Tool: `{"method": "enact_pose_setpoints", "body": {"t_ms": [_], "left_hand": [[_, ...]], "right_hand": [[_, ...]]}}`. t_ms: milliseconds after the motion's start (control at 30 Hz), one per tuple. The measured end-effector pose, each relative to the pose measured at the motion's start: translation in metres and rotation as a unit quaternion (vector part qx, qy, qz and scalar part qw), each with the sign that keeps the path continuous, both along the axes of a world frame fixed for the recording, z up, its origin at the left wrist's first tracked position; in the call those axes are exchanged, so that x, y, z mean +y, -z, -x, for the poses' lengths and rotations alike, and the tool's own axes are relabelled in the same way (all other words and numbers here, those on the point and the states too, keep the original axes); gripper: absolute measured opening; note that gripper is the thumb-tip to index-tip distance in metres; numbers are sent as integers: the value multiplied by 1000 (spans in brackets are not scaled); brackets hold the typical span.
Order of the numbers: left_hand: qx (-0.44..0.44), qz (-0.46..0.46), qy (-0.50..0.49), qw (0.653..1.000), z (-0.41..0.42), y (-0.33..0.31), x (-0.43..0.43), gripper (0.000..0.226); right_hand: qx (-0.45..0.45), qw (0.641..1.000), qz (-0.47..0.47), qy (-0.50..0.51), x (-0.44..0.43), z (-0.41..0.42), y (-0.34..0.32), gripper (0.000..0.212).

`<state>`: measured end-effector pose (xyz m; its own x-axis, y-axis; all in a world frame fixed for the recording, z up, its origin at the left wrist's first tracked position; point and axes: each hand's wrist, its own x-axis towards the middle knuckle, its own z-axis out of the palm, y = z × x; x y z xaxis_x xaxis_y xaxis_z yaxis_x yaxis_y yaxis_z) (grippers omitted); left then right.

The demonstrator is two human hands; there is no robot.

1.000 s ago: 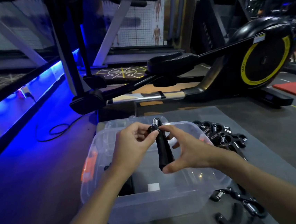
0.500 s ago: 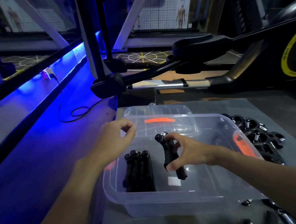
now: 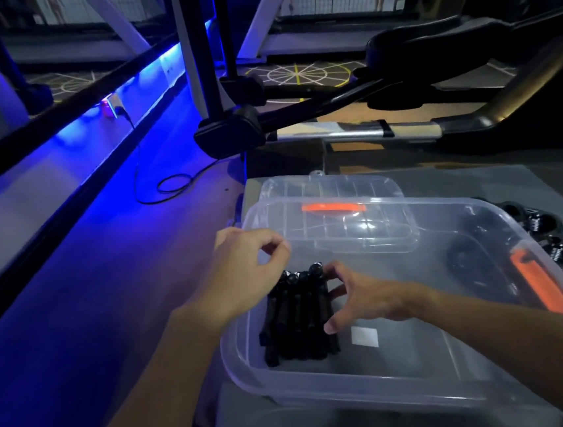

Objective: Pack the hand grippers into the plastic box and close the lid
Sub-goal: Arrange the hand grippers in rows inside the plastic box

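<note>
Four or five black hand grippers [image 3: 293, 319] now lie in the plastic box [image 3: 393, 386]; the dim light and the left hand hide the exact count.

Head view, change: a second ago both hands held one hand gripper above the box. Half a second ago the right hand alone carried it over the middle of the box floor, apart from the row. Now that last hand gripper [image 3: 323, 309] sits on the row's right side, touching its neighbour. One more piece is packed. The dark pile [image 3: 558, 248] outside the box on the counter [image 3: 475, 174] remains to be packed, and the lid [image 3: 332, 187] lies flat behind the box, so closing is some way off.

Head view, hands: the right hand [image 3: 367, 299] spans the last hand gripper end to end, with the fingertips [image 3: 332, 270] at its far end and the thumb near its near end. The grip appears to pinch it lengthwise, though it may already only rest there. The left hand [image 3: 241, 272] hovers over the box's far-left corner with fingers loosely curled, holding nothing.

Head view, orientation: the row lies flat on the box floor in the left part, beside a white sticker [image 3: 364, 336]. Each long axis runs near to far, leaning slightly right. The shiny spring ends point away from the person and the handle ends point toward the near wall. The orange latch [image 3: 541, 283] sits on the right wall.
</note>
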<state>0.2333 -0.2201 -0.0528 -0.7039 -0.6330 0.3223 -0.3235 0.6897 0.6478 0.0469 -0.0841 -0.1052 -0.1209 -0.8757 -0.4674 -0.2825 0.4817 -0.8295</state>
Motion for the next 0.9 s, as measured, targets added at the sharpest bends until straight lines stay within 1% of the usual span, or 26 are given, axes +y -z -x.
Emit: {"method": "enact_pose_setpoints", "body": {"t_ms": [133,400,500,600,733,767,900], "left_hand": [[-1,4,3,1000,1,3,-2,22],[-13,9,6,1000,0,4,-2,22],[-11,15,6,1000,-2,3,-1,25],[-14,16,5,1000,-1,3,-1,23],[-18,-3,6,1000,-2,3,0,18],[-20,-6,6,1000,-2,3,1,18],[-22,-6,6,1000,-1,2,0,17]], "right_hand": [[-26,1000,-12,-2,-2,5,9,85],[-37,999,-18,-7,-3,9,16,86],[-93,996,-14,4,-2,10,20,84],[-107,994,-14,1,-2,10,21,85],[-124,991,-35,25,0,10,20,75],[-119,992,-35,23,2,9,20,76],[-110,994,-19,9,2,10,24,90]]}}
